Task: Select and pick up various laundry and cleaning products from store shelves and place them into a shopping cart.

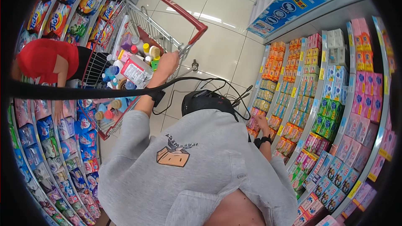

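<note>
My left hand (168, 64) is closed at the corner of a metal shopping cart (157, 26), just below the end of its red handle (171, 4). Bottles, boxes and a wooden-backed brush (154, 51) fill the cart, along with a white and pink package (136, 70) near my wrist. On the other side, my right hand (261, 123) reaches to the shelf with bent fingers. It is at pink-wrapped soap packs (256, 114), and whether it grips one cannot be told. Both wrists wear black bands.
A person in a red shirt (47, 61) stands left of the cart, one hand at shelves of bagged products (66, 128). Tide bags (58, 20) fill the upper left shelves. Boxed soaps (328, 119) line the right shelves. Black cables (241, 97) hang by my waist bag (205, 102).
</note>
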### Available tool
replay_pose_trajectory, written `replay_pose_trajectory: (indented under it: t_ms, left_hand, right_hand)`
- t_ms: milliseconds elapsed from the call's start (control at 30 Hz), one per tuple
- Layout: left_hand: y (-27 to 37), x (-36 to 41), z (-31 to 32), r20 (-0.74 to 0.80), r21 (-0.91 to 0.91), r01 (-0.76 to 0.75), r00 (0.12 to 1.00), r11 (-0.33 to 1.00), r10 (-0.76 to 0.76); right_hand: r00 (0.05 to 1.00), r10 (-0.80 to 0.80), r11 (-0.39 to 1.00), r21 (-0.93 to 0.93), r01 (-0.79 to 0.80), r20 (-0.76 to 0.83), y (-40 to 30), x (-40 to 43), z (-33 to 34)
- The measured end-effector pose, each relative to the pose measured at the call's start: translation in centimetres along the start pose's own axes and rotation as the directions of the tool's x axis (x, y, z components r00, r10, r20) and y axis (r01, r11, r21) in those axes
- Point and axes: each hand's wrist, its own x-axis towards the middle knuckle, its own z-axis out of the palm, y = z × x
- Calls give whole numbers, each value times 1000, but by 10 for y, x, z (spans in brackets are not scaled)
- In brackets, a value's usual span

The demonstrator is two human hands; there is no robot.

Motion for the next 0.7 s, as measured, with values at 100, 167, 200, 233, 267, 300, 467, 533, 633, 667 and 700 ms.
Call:
replay_pose_trajectory:
  t_ms: [100,167,200,233,267,300,467,533,633,667,700]
  left_hand:
    - [1,5,-6,25,-25,-40,999,999,40]
    - [-4,7,-5,29,-20,-77,997,997,78]
    - [-4,9,-5,16,-4,-82,997,997,82]
    - [-5,10,-4,18,-10,-71,997,997,71]
    - [-8,12,-2,5,-8,-81,997,997,81]
    - [-7,14,-3,-8,-6,-95,995,995,95]
    - [-8,21,-7,-69,-25,-60,996,998,58]
    - [-8,29,-6,-82,-28,-20,996,999,18]
    - [-8,26,-15,-70,-132,-18,998,991,9]
    - [-9,23,-23,28,-132,6,1000,991,-2]
    - [-16,21,-27,16,-128,11,1000,992,-9]
  right_hand:
    - [992,-123,963,-237,126,27,-10,17,8]
    - [996,-82,996,-28,83,29,-25,20,21]
    - [996,-78,996,-36,79,34,-35,19,26]
    - [997,-62,998,-24,63,52,-45,18,29]
    - [996,-46,999,-12,47,71,-54,16,33]
    - [996,-43,999,-20,44,73,-58,16,37]
    - [996,1,1000,0,-1,88,-68,18,47]
    - [996,-3,1000,-30,6,90,-56,28,46]
    - [992,3,994,-105,10,126,-57,32,44]
    - [989,20,989,-146,1,145,-63,30,46]
    - [989,9,988,-151,14,150,-64,30,46]
